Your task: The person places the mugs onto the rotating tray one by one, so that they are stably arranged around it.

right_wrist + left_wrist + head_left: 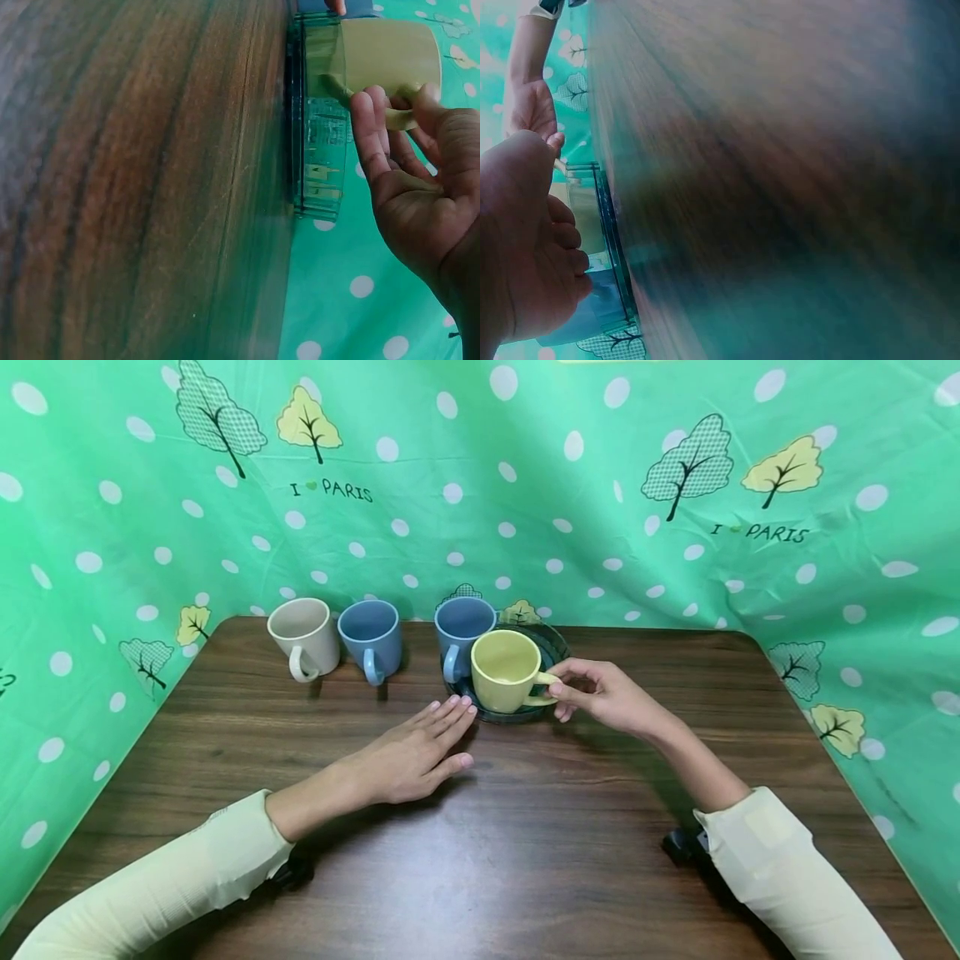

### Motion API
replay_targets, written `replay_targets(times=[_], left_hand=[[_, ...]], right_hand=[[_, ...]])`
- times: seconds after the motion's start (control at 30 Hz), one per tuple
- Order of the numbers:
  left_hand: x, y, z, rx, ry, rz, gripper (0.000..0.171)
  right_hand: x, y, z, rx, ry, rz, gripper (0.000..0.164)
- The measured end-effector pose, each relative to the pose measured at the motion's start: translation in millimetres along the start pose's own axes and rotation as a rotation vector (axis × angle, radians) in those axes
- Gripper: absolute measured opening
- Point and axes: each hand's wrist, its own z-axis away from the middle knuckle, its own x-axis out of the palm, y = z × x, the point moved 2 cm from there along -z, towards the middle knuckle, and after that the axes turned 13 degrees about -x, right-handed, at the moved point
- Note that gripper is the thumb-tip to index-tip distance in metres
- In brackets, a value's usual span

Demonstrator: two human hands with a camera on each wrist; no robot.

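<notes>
I counted four mugs on the one worktop (480,877). Furthest left, beyond the left grip (416,756), stood a single white mug (309,643). Just beside it, closer to that grip's fingertips, stood the first blue mug (375,639) of two, upright like its neighbour. The left grip itself was released, back upward, its fingers straight and slanting away to the right, the thumb held apart. Its fingertips reached the near left edge of one see-through dish (552,647); I could not tell whether they touched it. Past those fingertips, inside the dish, the second blue mug (459,622) stood upright. Between the two grips, in the same dish and just to the right of that blue one, was the only yellow mug (502,677), upright, its handle (545,679) pointing right. The right grip (611,693) pinched this handle between thumb and fingers, its forearm slanting in from the lower right. Beyond both grips hung a green curtain (600,577) with white dots.
</notes>
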Motion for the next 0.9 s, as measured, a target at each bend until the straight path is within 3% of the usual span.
replay_targets(times=[0.3,0.9], left_hand=[[-1.7,-2.4,0.6,-0.007,0.002,0.004,0.073],[-2.5,-9.6,0.3,-0.039,0.012,-0.013,0.073]], right_hand=[[3.2,-0.8,-4.8,-0.039,-0.021,0.078,0.028],[0.0,0.6,3.4,0.004,0.023,0.150,0.030]])
